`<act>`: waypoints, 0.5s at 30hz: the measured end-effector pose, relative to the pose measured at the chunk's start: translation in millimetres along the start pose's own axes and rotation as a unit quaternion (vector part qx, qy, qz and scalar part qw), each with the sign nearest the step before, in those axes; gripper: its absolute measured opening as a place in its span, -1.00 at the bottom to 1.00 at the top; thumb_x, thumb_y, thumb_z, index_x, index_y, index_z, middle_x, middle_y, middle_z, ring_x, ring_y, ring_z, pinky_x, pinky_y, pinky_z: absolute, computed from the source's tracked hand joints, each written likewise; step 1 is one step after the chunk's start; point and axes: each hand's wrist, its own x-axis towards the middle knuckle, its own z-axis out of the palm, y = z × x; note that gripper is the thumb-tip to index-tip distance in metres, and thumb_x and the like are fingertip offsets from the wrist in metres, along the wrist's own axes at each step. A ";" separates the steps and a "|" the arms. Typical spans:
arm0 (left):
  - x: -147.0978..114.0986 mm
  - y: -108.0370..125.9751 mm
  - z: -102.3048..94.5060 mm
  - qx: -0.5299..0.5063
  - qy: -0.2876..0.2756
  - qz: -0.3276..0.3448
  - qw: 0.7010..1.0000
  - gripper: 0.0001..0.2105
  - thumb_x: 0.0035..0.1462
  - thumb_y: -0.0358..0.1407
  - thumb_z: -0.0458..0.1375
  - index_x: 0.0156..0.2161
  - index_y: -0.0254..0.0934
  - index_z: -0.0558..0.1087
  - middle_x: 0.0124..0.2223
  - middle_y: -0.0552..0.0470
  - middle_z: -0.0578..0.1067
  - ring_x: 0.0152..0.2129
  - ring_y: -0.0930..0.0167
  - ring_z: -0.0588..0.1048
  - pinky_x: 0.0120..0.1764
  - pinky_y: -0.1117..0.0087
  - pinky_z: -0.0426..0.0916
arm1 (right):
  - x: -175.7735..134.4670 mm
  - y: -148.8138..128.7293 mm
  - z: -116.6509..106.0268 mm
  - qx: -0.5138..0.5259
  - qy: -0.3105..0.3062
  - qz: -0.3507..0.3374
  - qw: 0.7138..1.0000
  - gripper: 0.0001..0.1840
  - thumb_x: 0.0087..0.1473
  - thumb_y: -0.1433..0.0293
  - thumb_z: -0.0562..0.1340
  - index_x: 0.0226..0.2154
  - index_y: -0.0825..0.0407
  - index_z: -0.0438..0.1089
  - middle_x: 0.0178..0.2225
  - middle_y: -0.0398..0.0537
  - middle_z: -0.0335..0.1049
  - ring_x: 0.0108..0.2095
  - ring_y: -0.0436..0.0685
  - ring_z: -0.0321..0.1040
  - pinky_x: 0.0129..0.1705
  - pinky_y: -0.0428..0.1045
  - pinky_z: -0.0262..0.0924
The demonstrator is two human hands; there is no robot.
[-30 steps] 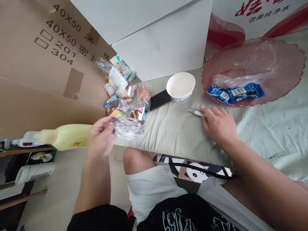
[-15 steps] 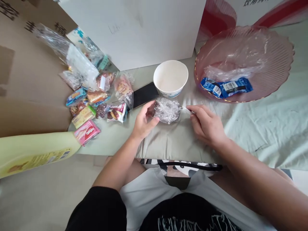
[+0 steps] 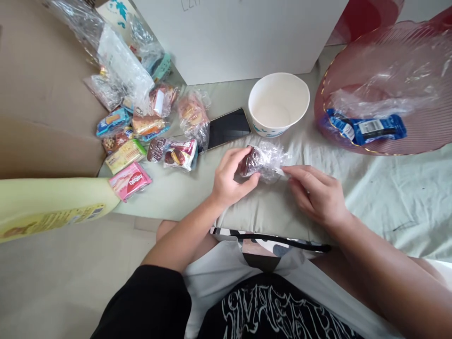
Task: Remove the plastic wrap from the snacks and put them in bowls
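My left hand [image 3: 233, 178] grips a dark reddish-brown item [image 3: 249, 162] between thumb and fingers, at its left side. Crumpled clear plastic wrap [image 3: 270, 157] covers its right part and bunches out beyond it. In my right hand [image 3: 318, 190], thumb and forefinger pinch a thin white tool [image 3: 279, 171] with a dark tip. That tip touches or lies just over the wrap's lower right edge; its exact kind is too small to make out. Just behind the wrapped item stands a white paper bowl [image 3: 278, 101], upright, with nothing seen inside.
Left of the bowl lies a black phone [image 3: 229, 128]. Several packaged snacks [image 3: 148, 125] are heaped at the left, with a pink wafer packet [image 3: 130, 181] nearest me. A pink ribbed tray [image 3: 374, 147] at the right holds blue wrappers [image 3: 374, 129]. A white box [image 3: 240, 42] stands behind.
My view has shifted, so the things on the cloth sit differently in it. The item's dark side now shows by my left fingers, and the wrap spreads further right. Both hands keep their holds.
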 end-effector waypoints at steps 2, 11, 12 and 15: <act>-0.4 2.1 2.0 -0.006 0.012 0.008 1.000 -0.56 0.19 -0.16 0.27 0.14 -0.21 0.40 -0.01 -0.12 0.51 -0.14 0.35 0.55 -0.21 0.42 0.52 | -2.4 0.5 -3.8 -0.012 -0.018 0.006 1.000 -0.61 0.29 0.52 0.14 0.08 -0.10 0.45 -0.12 -0.03 0.61 -0.19 0.11 0.59 -0.20 -0.04 0.43; 3.0 -6.0 -13.3 0.019 0.044 -0.103 0.994 -0.61 0.24 0.02 0.14 -0.02 -0.23 0.43 -0.13 -0.07 0.51 -0.21 0.33 0.52 -0.20 0.32 0.47 | -5.9 25.1 -26.5 -0.196 -0.018 0.143 0.970 -0.70 0.26 0.42 0.17 -0.08 -0.09 0.58 -0.11 -0.05 0.63 -0.21 0.19 0.56 -0.30 0.03 0.28; 3.2 -5.2 -15.1 0.036 0.039 -0.089 0.995 -0.62 0.25 0.03 0.12 -0.04 -0.23 0.43 -0.12 -0.08 0.49 -0.20 0.31 0.51 -0.20 0.30 0.46 | -5.2 25.5 -26.6 -0.205 -0.006 0.145 0.968 -0.71 0.25 0.43 0.17 -0.10 -0.07 0.58 -0.09 -0.02 0.62 -0.17 0.22 0.54 -0.23 0.06 0.29; 3.9 -0.7 -17.9 0.066 0.042 -0.021 0.997 -0.54 0.23 0.10 0.08 -0.01 -0.24 0.41 -0.04 -0.16 0.44 -0.09 0.21 0.47 -0.10 0.18 0.44 | -3.1 22.1 -22.2 -0.161 0.014 0.113 0.980 -0.75 0.22 0.42 0.20 -0.11 -0.03 0.56 -0.04 0.08 0.58 -0.06 0.31 0.49 -0.06 0.17 0.29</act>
